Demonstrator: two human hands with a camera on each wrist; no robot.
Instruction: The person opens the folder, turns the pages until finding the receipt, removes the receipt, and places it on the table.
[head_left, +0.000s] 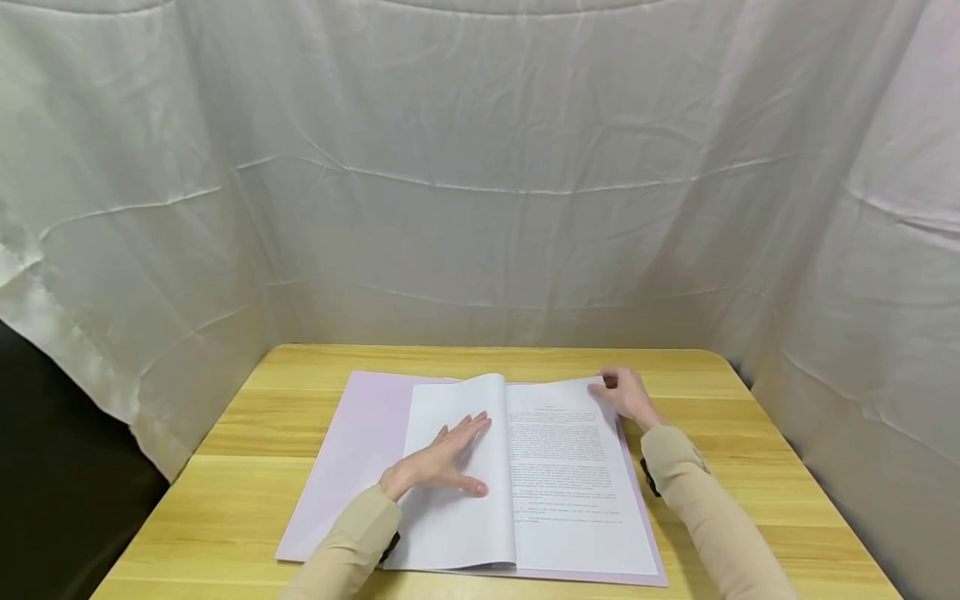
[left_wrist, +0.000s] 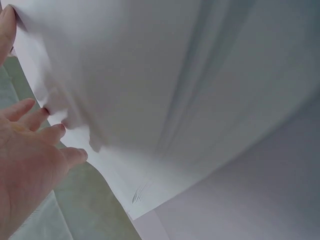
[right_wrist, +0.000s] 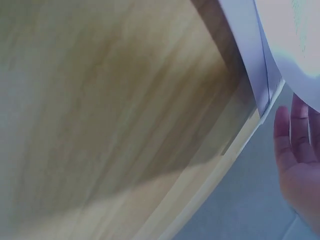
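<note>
An open lilac folder (head_left: 356, 450) lies on the wooden table with sheets of paper inside. On its left side is a blank white sheet (head_left: 457, 525), curving up toward the middle. My left hand (head_left: 442, 462) rests over that sheet, fingers spread; the left wrist view shows its fingertips at the paper. A printed page (head_left: 562, 467) fills the right side, covered in small text. My right hand (head_left: 626, 396) holds this page's top right corner between thumb and fingers. In the right wrist view the corner bends up, with the fingers (right_wrist: 300, 122) partly behind it.
The wooden table (head_left: 225, 500) reaches past the folder on both sides. Pale grey curtains (head_left: 487, 233) hang behind it and at the left and right. A dark area (head_left: 60, 467) shows below the left curtain.
</note>
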